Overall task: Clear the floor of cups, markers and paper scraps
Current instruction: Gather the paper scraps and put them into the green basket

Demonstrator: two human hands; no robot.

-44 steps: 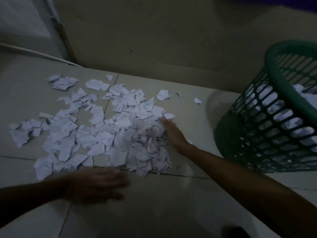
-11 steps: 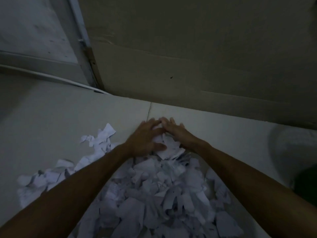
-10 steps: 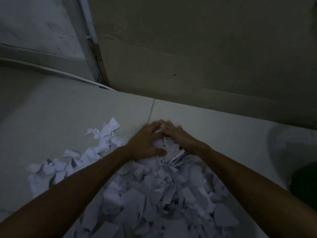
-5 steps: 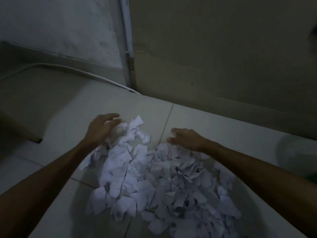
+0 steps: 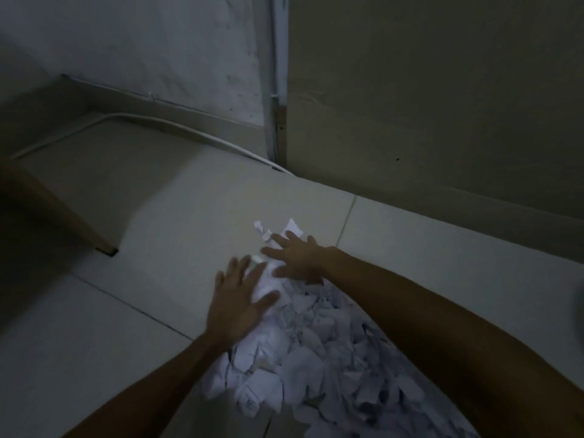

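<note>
We note the paper scraps (image 5: 316, 358) heaped on the floor (image 5: 94, 358), between our two forearms. Left hand (image 5: 240, 301) rests flat on the pile's far left edge; right hand (image 5: 297, 257) lies just beyond it, on the farthest scraps. Behind the pile stands a cardboard panel (image 5: 442, 105), with the wall (image 5: 142, 52) to its left. A cable (image 5: 177, 126) runs along the wall's foot. A furniture leg (image 5: 72, 222) stands far left.

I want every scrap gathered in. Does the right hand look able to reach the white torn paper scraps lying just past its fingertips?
Probably yes: the right hand lies flat beside those white torn paper scraps, with only bare pale tiled floor around them.
</note>
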